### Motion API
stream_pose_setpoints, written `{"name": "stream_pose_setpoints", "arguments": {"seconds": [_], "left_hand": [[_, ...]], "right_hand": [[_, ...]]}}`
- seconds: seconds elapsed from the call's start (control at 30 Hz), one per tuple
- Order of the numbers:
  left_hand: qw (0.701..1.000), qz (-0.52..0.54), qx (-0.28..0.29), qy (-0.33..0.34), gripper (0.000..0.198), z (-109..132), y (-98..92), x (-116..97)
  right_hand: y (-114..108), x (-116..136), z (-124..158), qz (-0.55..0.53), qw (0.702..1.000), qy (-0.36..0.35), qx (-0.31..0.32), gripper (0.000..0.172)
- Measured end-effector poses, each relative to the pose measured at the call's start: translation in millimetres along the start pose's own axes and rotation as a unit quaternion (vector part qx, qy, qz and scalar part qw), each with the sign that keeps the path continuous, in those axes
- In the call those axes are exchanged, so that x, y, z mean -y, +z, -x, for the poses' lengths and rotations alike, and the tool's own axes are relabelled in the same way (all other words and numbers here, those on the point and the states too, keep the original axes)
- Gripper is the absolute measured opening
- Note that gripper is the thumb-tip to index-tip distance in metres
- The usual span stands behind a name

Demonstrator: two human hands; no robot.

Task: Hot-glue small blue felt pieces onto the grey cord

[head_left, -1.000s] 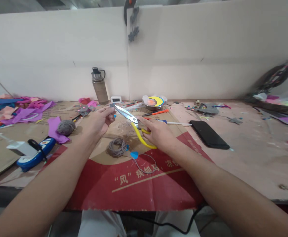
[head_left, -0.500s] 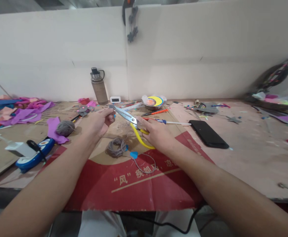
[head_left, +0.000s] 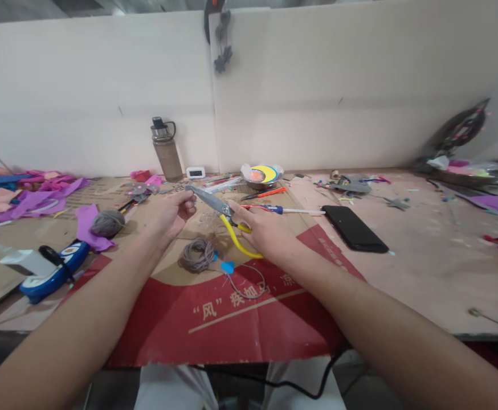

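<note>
My right hand [head_left: 261, 226] grips a pair of scissors [head_left: 212, 201] with yellow handles, the metal blades pointing to the far left. The tips reach my left hand [head_left: 176, 213], whose thumb and forefinger are pinched together. What those fingers hold is too small to make out; something grey shows by the blade tips. Below the hands a coil of grey cord [head_left: 198, 254] lies on the cardboard. Beside it are small blue pieces [head_left: 228, 267], with a loose loop of cord [head_left: 249, 290] trailing right.
A red-and-brown cardboard sheet [head_left: 232, 336] covers the middle of the table. Left are a yarn ball [head_left: 107, 223], felt scraps [head_left: 39, 202] and a blue power strip [head_left: 54, 273]. A bottle [head_left: 166, 151] and bowl [head_left: 261, 181] stand behind; a black phone [head_left: 354, 229] lies right.
The view has turned slightly to the right. The scissor blades appear a little closer together, their tips still beside my left fingertips. Both hands keep nearly the same pose.
</note>
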State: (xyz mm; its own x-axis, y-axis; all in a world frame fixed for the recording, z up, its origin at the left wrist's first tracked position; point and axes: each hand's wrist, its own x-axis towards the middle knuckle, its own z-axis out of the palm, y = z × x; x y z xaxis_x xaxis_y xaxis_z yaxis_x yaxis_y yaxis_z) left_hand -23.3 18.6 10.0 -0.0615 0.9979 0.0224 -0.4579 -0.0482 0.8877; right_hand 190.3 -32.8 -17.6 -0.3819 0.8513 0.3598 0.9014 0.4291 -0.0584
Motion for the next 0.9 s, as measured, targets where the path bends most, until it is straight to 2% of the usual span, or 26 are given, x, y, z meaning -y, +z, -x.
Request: {"name": "stream_pose_setpoints", "arguments": {"seconds": [0.33,0.6,0.9], "left_hand": [[1.000,-0.009,-0.001,-0.003,0.013,-4.5,-4.3,-0.9],[1.000,-0.022,0.004,-0.004,0.011,-2.6,-3.7,-3.2],[1.000,-0.007,0.003,0.003,0.012,-0.7,-3.1,-3.3]], "right_hand": [[-4.8,-0.3,-1.5,0.036,0.999,0.004,-0.008,0.057],[-1.0,-4.2,-1.3,-0.002,1.000,0.004,-0.018,0.054],[-5.2,-0.5,-0.2,-0.101,0.993,0.025,-0.053,0.051]]}}
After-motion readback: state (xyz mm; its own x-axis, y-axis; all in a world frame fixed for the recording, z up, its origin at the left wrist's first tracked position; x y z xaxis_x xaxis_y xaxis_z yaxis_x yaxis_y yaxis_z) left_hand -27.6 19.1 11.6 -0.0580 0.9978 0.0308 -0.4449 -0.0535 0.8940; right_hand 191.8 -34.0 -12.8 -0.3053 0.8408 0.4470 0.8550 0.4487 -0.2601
